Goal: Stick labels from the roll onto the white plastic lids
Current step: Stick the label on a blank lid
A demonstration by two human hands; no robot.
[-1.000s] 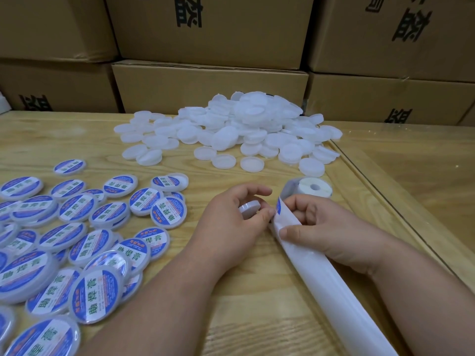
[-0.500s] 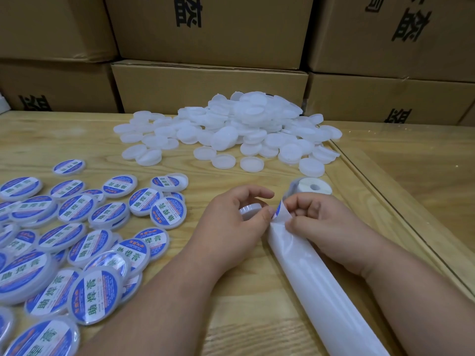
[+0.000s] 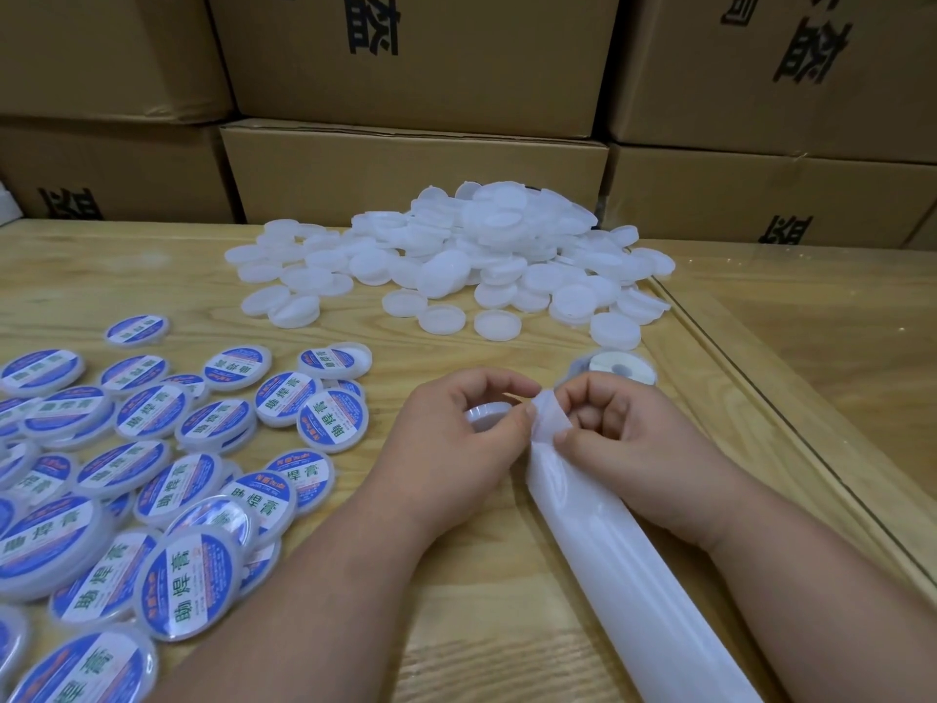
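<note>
Step in hand: peeling a label off the backing strip [image 3: 623, 565], judged from the grip.

Left hand [image 3: 456, 443]: fingers curled round a blank white lid [image 3: 487, 414], held just left of the strip's far end; thumb and forefinger reach to that end, where they seem to pinch a label edge, though the label itself is too hidden to confirm.

Right hand [image 3: 623, 438]: fingers curled, thumb pressing the strip's bent far end [image 3: 550, 423] against them.

Label roll [image 3: 616, 370]: lies flat on the table just beyond the right hand; the strip runs from there under the hands toward the viewer.

Unlabelled lids [image 3: 476, 261]: a loose white heap, beyond the roll and to its left, some tilted, some stacked.

Labelled lids [image 3: 182, 479]: blue-and-white faces up, spread and overlapping, well to the left of the roll.

Next move, as judged: lift the label free without creasing it, centre it over the held lid, press flat, add the lid to the labelled spread.

Table [image 3: 314, 646]: pale wood grain, a glossy transparent sheet over it whose edge runs just right of the roll.

Room: brown cardboard cartons [image 3: 416, 159] with black print, stacked behind the heap.
</note>
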